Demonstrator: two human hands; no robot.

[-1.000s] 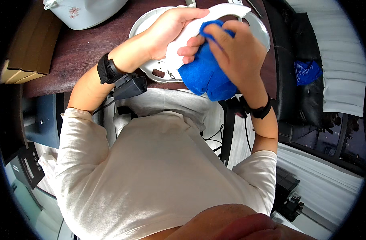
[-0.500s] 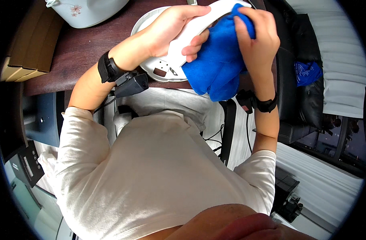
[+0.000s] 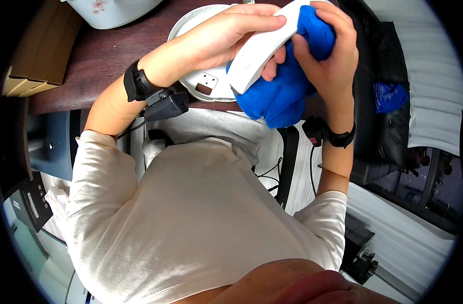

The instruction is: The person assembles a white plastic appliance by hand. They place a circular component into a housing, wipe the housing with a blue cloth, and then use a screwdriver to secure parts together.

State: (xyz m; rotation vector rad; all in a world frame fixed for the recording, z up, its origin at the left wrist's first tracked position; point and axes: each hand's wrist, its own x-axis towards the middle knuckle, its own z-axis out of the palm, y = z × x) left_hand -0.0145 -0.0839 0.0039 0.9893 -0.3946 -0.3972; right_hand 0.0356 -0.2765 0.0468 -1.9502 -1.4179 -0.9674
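A curved white plastic piece (image 3: 259,50) is gripped by my left hand (image 3: 236,35), thumb along its upper face and fingers curled beneath. My right hand (image 3: 330,50) is closed on a blue cloth (image 3: 282,96) and presses a bunched fold of it against the piece's far right end. The rest of the cloth hangs below the piece, past the table's front edge. Under my left forearm lies a round white plastic base (image 3: 193,83) with small holes and a rectangular cut-out. My arm and the held piece hide part of that base.
The dark reddish-brown table (image 3: 107,61) bears a white container with a flower print (image 3: 107,12) at the far left. A cardboard box (image 3: 44,45) stands at the left edge. On a black seat (image 3: 378,61) to the right rests another blue cloth (image 3: 391,97).
The white piece has turned in my left hand, showing its outer face more. My right hand and the cloth have shifted slightly right, still at the piece's end.
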